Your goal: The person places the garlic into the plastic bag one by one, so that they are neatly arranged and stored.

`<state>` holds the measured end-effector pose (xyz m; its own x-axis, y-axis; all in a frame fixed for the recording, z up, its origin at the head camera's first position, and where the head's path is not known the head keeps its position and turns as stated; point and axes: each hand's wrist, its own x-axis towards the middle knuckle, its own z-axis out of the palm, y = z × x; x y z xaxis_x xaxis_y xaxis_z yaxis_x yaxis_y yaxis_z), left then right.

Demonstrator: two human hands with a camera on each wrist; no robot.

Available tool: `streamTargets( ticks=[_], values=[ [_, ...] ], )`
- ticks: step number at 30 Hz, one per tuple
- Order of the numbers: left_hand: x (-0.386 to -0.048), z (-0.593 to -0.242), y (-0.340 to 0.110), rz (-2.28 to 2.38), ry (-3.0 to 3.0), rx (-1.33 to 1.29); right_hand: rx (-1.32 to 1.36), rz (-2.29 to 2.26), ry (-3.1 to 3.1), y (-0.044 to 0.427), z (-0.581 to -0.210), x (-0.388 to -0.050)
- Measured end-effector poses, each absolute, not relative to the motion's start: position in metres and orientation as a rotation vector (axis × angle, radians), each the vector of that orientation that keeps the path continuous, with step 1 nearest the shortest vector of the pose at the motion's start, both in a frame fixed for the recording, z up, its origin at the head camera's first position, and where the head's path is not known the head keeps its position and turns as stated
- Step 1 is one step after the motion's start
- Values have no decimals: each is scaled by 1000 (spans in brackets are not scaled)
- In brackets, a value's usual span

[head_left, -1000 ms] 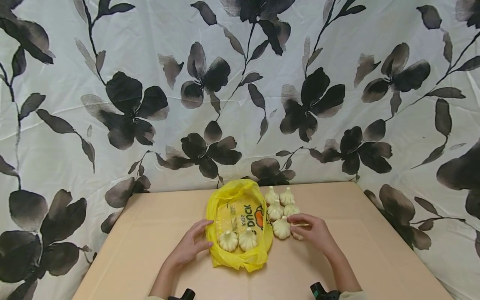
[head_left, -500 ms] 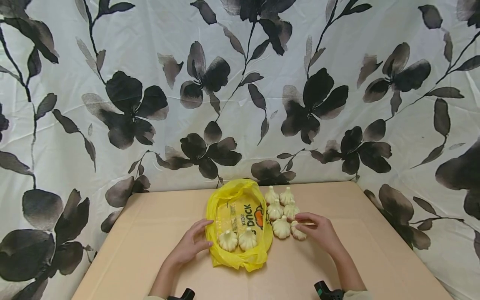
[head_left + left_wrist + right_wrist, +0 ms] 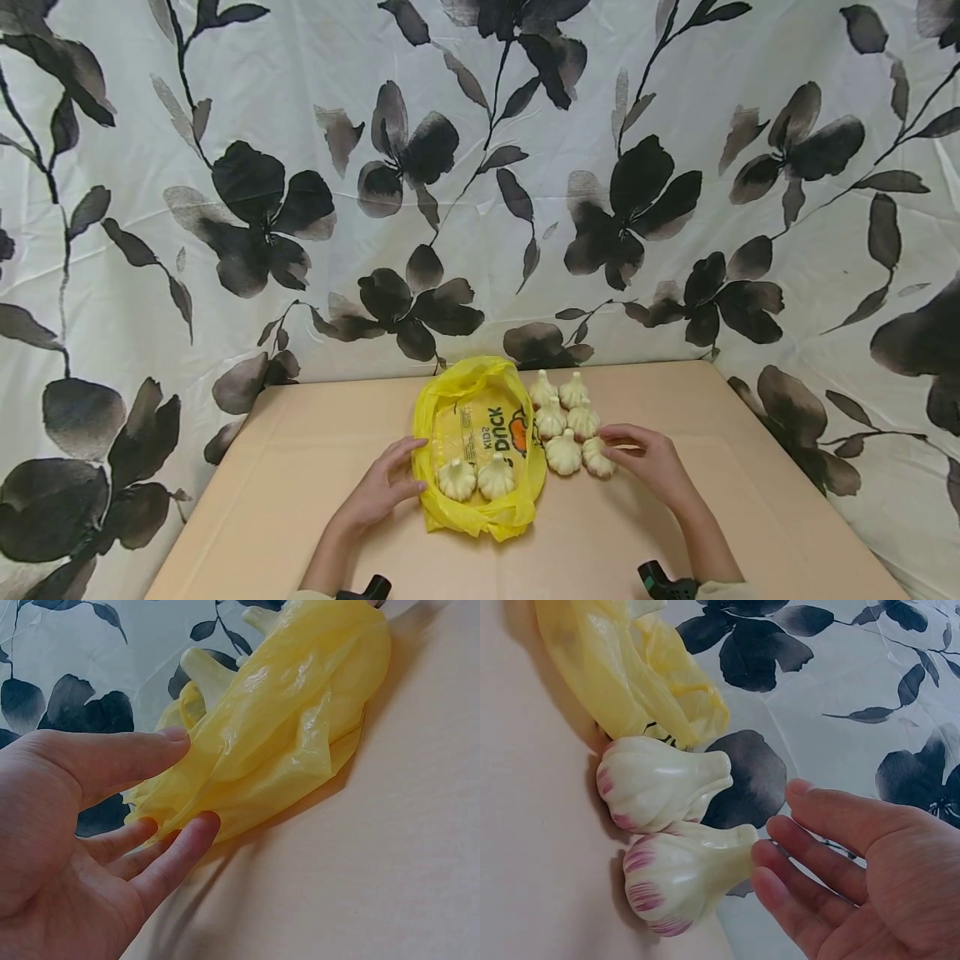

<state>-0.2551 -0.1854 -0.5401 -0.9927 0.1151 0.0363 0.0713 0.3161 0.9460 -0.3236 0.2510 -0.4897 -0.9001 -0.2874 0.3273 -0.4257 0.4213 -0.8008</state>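
My left hand (image 3: pixel 382 483) is at the left side of the yellow plastic bag (image 3: pixel 480 520): thumb and fingers apart, tips touching the plastic near the bag's mouth, no clamp on it. Bag sits on the worktop (image 3: pixel 750 500) by the far edge, about midway between the two far corners, mouth wide. Dark lettering and an orange print (image 3: pixel 518 433) show inside it. Two pale garlic bulbs lie in there, both toward the bag's near end: a left bulb (image 3: pixel 456 481) and a right bulb (image 3: pixel 496 477), side by side, stems up. My right hand (image 3: pixel 651 465) is at the other group, fingers loosely bent, thumb apart from them, nothing gripped. Fingertips are right by the stem of the nearest bulb (image 3: pixel 598 458) (right wrist view has them overlapping, so can't tell if they touch). That one is near-right in a block of six: three rows of two, running from just beside the bag's right side back toward the worktop's far edge. Its row mate (image 3: pixel 563 455) is on its left. Purple streaks at the base on the two bulbs seen from my right wrist. White cloth (image 3: pixel 315 250) with dark flowers hangs behind the far edge. Black device (image 3: pixel 662 582) at my right wrist, another (image 3: pixel 367 588) at the left.
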Motion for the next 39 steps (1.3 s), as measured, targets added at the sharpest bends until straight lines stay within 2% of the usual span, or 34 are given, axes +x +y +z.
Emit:
streamTargets(
  ticks=[9, 24, 39],
  values=[
    [-254, -539, -184, 1793, 2540, 172, 630, 1469, -2495, 257, -495, -325],
    [-247, -538, -191, 1770, 2519, 221, 487, 1418, -2541, 258, -499, -308],
    [-237, -536, -201, 1768, 2483, 242, 471, 1425, -2543, 246, -506, -297]
  ],
)
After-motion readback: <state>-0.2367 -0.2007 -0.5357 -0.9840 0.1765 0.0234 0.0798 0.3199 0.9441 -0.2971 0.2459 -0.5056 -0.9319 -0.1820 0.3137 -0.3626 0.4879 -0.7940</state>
